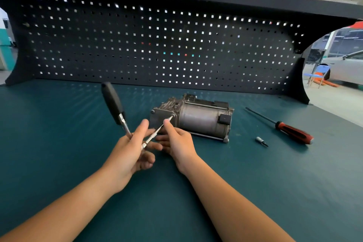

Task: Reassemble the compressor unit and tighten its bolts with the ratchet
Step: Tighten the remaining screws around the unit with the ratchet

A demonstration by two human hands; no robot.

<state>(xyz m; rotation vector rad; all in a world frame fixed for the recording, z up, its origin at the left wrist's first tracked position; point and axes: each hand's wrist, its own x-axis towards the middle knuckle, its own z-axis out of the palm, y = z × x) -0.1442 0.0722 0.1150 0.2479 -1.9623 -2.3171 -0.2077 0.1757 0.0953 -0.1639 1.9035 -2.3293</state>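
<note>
We're gripping the ratchet in the left hand, right hand pinching its extension onto the compressor bolt just beyond our fingertips, and that tilted bar is risking slipping off and rounding the head.

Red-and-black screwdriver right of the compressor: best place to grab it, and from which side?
Grip the screwdriver by its thick red-and-black handle, from above, fingers across it. It lies flat on the green mat, so only top and sides are open; the thin shaft points away toward the pegboard. The small bit lies apart, nearer.
</note>
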